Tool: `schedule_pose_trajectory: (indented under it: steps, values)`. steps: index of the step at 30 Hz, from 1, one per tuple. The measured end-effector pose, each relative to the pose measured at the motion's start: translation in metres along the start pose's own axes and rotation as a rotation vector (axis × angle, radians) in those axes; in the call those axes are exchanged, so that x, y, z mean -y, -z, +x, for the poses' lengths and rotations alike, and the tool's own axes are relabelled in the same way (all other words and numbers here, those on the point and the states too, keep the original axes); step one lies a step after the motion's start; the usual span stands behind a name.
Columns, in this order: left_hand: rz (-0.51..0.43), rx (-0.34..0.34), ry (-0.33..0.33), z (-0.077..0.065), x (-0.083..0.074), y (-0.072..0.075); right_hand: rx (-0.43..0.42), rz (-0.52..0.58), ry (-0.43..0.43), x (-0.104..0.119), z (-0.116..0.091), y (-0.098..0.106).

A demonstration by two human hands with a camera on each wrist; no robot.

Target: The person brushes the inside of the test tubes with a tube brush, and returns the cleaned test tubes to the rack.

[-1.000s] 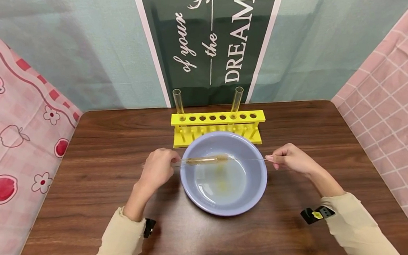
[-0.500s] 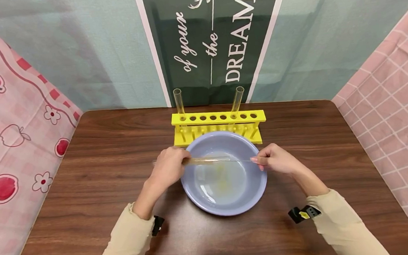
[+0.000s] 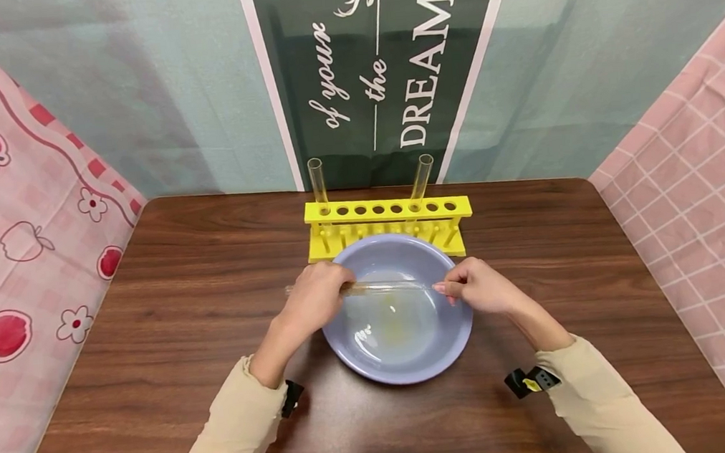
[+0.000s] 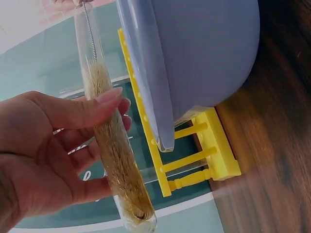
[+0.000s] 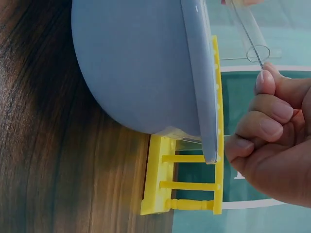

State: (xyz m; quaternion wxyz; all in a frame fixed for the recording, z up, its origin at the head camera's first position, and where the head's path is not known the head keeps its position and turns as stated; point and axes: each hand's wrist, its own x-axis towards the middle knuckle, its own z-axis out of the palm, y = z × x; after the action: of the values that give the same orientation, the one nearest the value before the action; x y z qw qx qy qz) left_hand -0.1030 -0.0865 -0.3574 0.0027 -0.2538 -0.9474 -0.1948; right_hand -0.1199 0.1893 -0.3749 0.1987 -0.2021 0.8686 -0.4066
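Note:
Over the lavender basin [image 3: 456, 333], my left hand [image 3: 317, 295] grips a clear glass test tube [image 3: 393, 285], thumb on one side and fingers round the other. A test tube brush [image 4: 119, 155] sits inside it, its tan bristles packed toward the closed end in the left wrist view. My right hand [image 3: 478, 285] pinches the brush's twisted wire handle [image 5: 250, 41] right by the tube's open mouth. The tube lies almost level, its mouth to the right. Shallow water with a yellowish tint shows in the basin.
Just behind the basin stands a yellow test tube rack [image 3: 387, 211], its front partly covered by the rim. Two empty-looking tubes lean in it, a left tube [image 3: 317, 180] and a right tube [image 3: 421, 178]. All rests on a dark wooden table [image 3: 182, 307].
My right hand has come left and my left hand right, so they are closer together. The bristles have slid deeper into the tube, and less wire shows outside its mouth.

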Motion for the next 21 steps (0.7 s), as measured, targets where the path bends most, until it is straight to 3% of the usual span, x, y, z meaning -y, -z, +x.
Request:
schedule_pose_trajectory:
  steps: [6, 9, 15, 21]
  values:
    - [-0.069, 0.046, -0.02, 0.001, 0.006, 0.003, -0.066, -0.072, 0.084, 0.0, -0.002, -0.003]
    - [-0.122, 0.096, -0.009, 0.001, 0.009, 0.008, -0.136, -0.127, 0.197, -0.002, -0.002, -0.004]
    - [-0.185, 0.17, 0.021, 0.001, 0.013, 0.014, -0.278, -0.313, 0.513, -0.007, 0.0, -0.006]
    - [-0.2, 0.204, 0.049, 0.001, 0.016, 0.012, -0.347, -0.396, 0.676, -0.011, 0.002, -0.006]
